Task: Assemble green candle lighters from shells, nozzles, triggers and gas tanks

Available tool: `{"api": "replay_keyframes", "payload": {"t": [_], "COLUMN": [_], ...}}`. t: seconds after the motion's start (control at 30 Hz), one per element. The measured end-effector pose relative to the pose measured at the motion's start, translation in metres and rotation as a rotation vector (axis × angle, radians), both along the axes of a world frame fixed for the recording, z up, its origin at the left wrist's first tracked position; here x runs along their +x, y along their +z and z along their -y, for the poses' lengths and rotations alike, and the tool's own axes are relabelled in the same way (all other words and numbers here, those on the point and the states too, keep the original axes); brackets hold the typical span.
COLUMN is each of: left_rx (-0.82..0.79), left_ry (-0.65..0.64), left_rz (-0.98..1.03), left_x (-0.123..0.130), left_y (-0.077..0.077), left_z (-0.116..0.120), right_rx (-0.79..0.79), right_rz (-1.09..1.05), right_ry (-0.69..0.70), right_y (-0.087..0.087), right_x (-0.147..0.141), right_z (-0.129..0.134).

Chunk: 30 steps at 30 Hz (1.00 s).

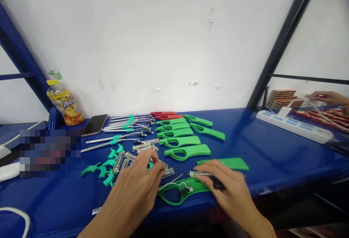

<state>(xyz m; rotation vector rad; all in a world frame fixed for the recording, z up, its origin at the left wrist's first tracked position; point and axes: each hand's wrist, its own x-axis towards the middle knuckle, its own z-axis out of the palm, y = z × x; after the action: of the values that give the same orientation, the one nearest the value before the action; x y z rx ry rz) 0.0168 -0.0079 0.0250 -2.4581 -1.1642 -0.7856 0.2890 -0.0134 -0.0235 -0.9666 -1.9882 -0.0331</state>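
My left hand [144, 179] is over the clear plastic fuel tanks [145, 146], its thumb and fingers drawn together. A bit of teal shows between the fingers; whether they grip it I cannot tell. My right hand [229, 183] holds a clear fuel tank [200, 173] by one end, above an open green lighter shell [174, 201]. Part of a dark object [218, 184] shows under this palm, its kind unclear. In the shell lie white wires and a black piece [185, 190]. Behind the right hand is another green shell half [234, 163].
Green lighter shells [188, 151] and red ones [166, 117] lie in rows. Metal rods with wires [100, 146] and teal triggers [102, 171] are at left, near a phone [95, 124] and a drink bottle [65, 103]. A power strip [294, 126] lies right; another person's hand [329, 98] is beyond.
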Motion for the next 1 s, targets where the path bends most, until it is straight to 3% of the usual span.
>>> {"api": "replay_keyframes", "payload": {"t": [0.33,0.6,1.0], "left_rx": [-0.097,-0.116,-0.451], "left_ry": [0.0,-0.005,0.068], "left_rz": [-0.093,-0.108,-0.229], "left_x": [-0.008,-0.011,-0.021], "left_y": [-0.006,0.003,0.006], "left_z": [-0.001,0.003,0.018], "right_rx": [-0.021,-0.047,-0.056], "right_rz": [-0.003,0.008,0.031], "right_ry": [0.005,-0.007,-0.009], "right_y": [0.002,0.0,0.003], "right_x": [-0.001,0.0,-0.001], "right_z": [0.0,0.0,0.001]}}
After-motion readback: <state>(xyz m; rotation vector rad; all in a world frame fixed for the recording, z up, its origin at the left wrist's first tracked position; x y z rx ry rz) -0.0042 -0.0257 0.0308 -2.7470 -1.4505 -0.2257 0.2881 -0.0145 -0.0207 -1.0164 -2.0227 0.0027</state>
